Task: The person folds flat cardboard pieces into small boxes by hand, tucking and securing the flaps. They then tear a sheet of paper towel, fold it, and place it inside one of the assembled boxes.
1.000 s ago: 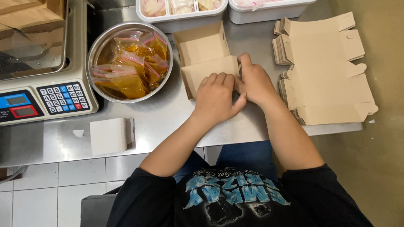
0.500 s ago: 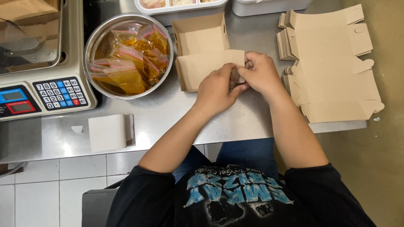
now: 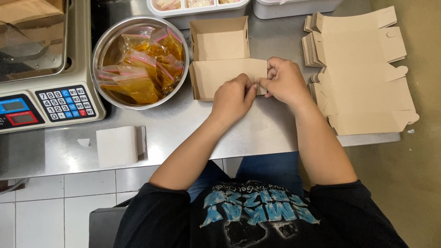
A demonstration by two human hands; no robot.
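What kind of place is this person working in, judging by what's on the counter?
Most likely a food-packing station in a small commercial kitchen. A digital weighing scale sits on the steel counter, a metal bowl holds zip bags of orange sauce, and both hands fold a cardboard box beside a stack of flat blanks.

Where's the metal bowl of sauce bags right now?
In the head view the metal bowl sits on the steel table at upper left, between the weighing scale and the half-folded cardboard box, left of both hands.

The matt brown cardboard box [image 3: 220,59] lies on a smooth brushed-steel table [image 3: 183,133] beside a shiny metal bowl [image 3: 103,46].
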